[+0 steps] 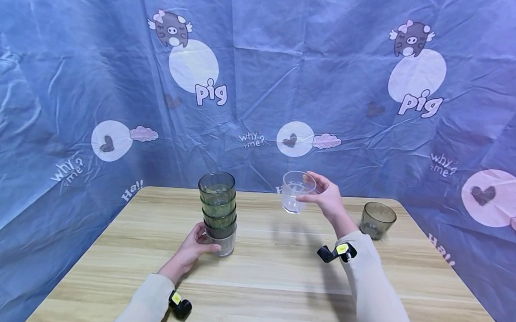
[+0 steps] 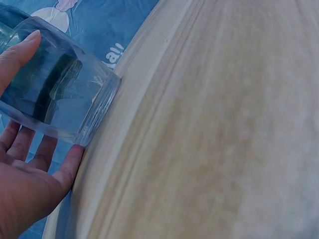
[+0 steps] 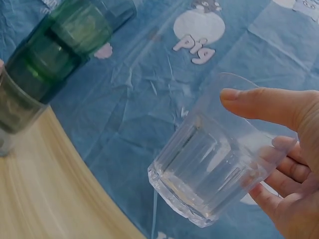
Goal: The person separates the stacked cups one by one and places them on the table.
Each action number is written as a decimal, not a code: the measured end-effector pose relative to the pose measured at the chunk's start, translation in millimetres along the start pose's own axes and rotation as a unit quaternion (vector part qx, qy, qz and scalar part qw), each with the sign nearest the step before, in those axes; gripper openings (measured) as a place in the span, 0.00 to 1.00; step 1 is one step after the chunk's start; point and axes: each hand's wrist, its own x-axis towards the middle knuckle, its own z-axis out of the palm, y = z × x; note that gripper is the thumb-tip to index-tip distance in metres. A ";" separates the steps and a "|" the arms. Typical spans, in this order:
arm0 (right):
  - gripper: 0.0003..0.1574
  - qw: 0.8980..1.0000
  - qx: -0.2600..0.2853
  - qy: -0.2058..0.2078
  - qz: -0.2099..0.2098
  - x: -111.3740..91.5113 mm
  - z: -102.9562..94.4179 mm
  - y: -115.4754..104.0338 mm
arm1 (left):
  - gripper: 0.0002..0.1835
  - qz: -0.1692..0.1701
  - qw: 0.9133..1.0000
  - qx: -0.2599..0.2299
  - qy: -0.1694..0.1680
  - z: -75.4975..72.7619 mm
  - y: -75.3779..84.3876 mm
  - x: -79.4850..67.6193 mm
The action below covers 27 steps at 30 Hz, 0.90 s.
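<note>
A stack of nested cups (image 1: 218, 209) stands upright on the table, green and dark ones above a clear one at the bottom. My left hand (image 1: 193, 248) holds the clear bottom cup (image 2: 75, 94), thumb on one side and fingers on the other. Raised above the table to the right of the stack, a clear cup (image 1: 294, 196) is in my right hand (image 1: 327, 197). In the right wrist view the thumb and fingers grip that clear cup (image 3: 204, 154) near its rim, and nothing is seen inside it.
A brownish see-through cup (image 1: 377, 221) stands at the right rear of the wooden table (image 1: 256, 295). Close behind the table's far edge hangs a blue printed cloth (image 1: 261, 84), which also runs along both sides.
</note>
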 end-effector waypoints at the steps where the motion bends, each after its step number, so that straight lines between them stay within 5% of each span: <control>1: 0.53 1.000 -0.002 0.003 0.000 -1.3 -2.4 2.2 | 0.45 0.000 1.000 0.000 0.001 0.1 -0.1 0.0; 27: 0.55 0.992 -0.078 0.063 0.071 -26.3 -62.8 51.1 | 0.42 0.013 1.000 -0.002 0.000 -1.6 -1.8 0.8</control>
